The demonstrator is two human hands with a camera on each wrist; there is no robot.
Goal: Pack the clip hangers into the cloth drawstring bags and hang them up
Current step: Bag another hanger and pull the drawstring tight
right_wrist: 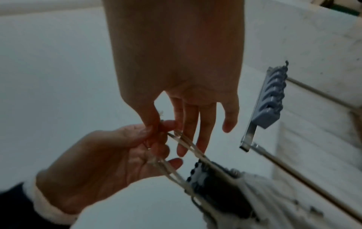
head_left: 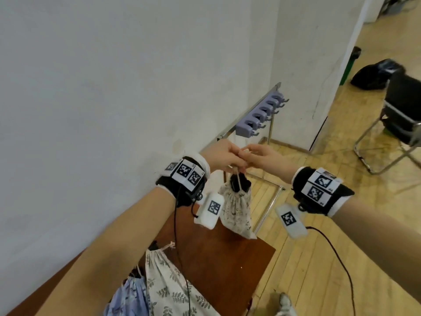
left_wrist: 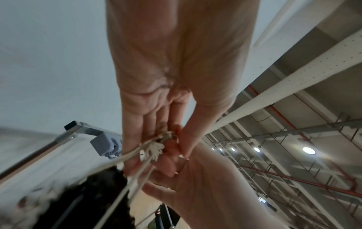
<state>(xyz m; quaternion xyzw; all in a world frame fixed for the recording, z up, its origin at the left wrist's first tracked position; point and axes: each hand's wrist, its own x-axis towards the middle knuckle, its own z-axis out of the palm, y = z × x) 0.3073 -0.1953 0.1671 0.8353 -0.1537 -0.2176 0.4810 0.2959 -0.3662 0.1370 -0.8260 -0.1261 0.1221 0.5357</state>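
Pinching drawstring (left_wrist: 137, 152) | both hands | bag (head_left: 235, 210) hangs below hook rail (head_left: 262, 114)

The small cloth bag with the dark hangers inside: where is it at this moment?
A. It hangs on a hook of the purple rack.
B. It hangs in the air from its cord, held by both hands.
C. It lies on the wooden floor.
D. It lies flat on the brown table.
B: the small cloth bag dangles from its cord, which the left hand and right hand pinch, short of the purple rack.

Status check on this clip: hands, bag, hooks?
Left hand and right hand both pinching the drawstring. Packed bag dangling below, not yet hung. Hook rack beyond, bare.
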